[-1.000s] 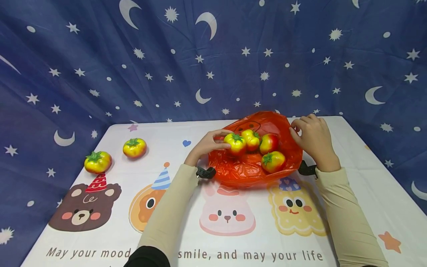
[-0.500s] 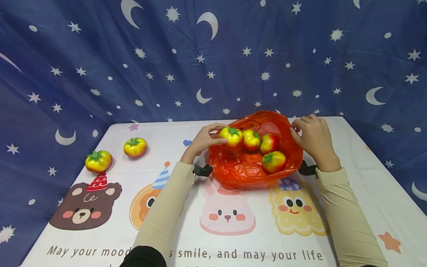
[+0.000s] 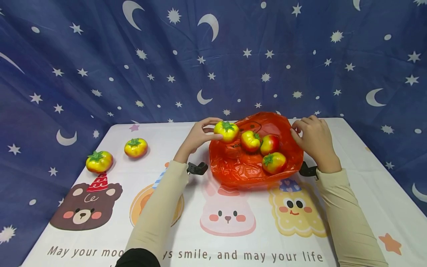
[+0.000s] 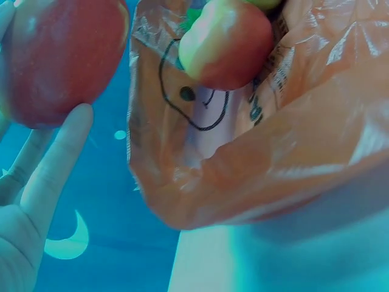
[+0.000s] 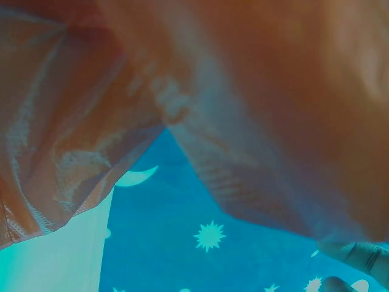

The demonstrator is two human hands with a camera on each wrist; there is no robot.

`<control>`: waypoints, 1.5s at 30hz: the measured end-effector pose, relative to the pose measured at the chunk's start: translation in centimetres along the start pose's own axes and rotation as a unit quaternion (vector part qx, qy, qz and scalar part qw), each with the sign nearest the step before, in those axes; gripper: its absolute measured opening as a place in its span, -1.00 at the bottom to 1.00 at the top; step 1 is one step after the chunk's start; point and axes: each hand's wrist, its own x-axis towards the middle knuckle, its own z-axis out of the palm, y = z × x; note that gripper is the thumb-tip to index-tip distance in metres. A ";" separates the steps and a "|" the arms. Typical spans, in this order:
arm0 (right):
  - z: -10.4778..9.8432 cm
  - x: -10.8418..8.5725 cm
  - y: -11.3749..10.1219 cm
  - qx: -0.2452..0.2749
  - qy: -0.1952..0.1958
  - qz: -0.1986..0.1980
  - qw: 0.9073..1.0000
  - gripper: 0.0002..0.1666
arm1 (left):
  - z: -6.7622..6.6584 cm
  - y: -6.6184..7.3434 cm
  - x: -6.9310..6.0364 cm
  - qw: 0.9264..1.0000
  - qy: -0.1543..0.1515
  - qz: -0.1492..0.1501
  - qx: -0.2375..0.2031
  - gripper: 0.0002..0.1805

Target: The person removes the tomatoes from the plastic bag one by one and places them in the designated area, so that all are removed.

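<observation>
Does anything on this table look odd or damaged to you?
Nothing looks spilled. The leftmost fruit lying in the red bag looks odd: its yellow skin bulges unevenly instead of rounding smoothly.

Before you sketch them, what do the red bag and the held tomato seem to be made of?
Red bag: probably thin plastic film, as it is shiny, crinkled and translucent. Held tomato: perhaps plastic or painted foam, given its glossy highlights, though real skin remains possible.

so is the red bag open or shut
Open. The red bag is spread wide at the mouth: three fruits show inside it, and the right hand holds its edge.
</observation>
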 end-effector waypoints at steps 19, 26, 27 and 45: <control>0.2 -0.1 0.2 -0.003 -0.012 0.007 1.000 -0.90 | -2.9 0.9 -1.4 0.998 0.065 -0.004 0.006 -0.41; 0.2 -0.1 0.2 -0.004 -0.007 0.003 1.000 -0.90 | -3.8 0.0 -1.8 0.995 0.096 0.002 0.009 -0.40; 0.2 -0.1 0.2 -0.003 -0.006 0.002 1.000 -0.90 | -4.0 -0.2 -1.8 0.995 0.100 0.000 0.009 -0.39; 0.2 -0.1 0.2 -0.005 -0.006 0.000 1.000 -0.89 | -5.5 -0.8 -3.4 0.990 0.137 -0.012 0.000 -0.39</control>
